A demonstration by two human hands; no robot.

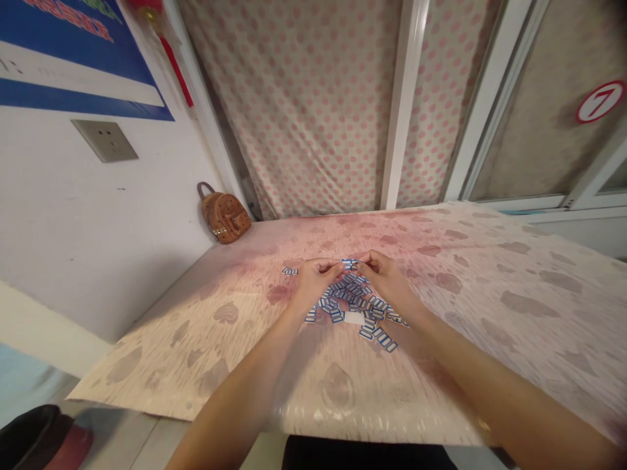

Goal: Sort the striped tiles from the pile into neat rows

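Above the middle of the table, my left hand (316, 277) and my right hand (385, 274) pinch a small blue-and-white label strip (349, 264) from its two sides. Under and just in front of the hands lies a loose pile of similar label strips (357, 300), white with blue borders, overlapping at many angles. A blank white piece (353, 318) lies at the near side of the pile. One strip (385, 339) sits closest to me. Left of my left hand, a few more strips (290, 271) lie apart from the pile, partly hidden by that hand.
A patterned tablecloth (490, 294) covers the table, whose near edge is close to my body. At the back left corner a small brown backpack (226, 217) leans against the wall. Behind the table hangs a dotted curtain (313, 111). A dark bin-like object (42, 437) stands on the floor at lower left.
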